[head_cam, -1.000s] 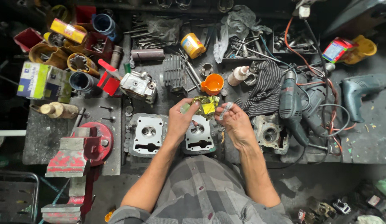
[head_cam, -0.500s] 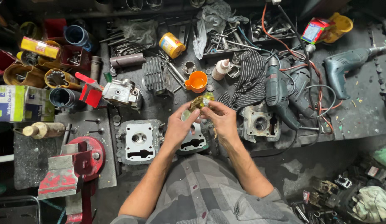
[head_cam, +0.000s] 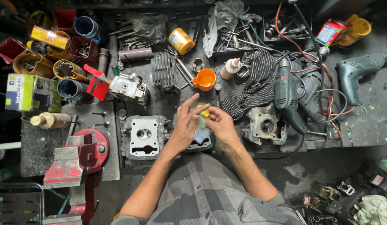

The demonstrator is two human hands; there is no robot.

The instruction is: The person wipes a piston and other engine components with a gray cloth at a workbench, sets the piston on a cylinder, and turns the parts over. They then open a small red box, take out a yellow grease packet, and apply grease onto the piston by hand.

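Packet, yellow-green, pinched between fingertips of both hands; left hand fingers spread above, right hand clamped; opening step underway.

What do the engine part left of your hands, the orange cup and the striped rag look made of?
Engine part: cast metal, likely aluminium; dull grey, machined face. Orange cup: probably plastic; bright, smooth, slightly glossy. Striped rag: woven cloth; crumpled, soft folds.

Left hand and right hand now pressed together around small yellow-green packet (earlier held apart, packet higher between fingertips); left fingers now spread straight; hands lower over cylinder head.
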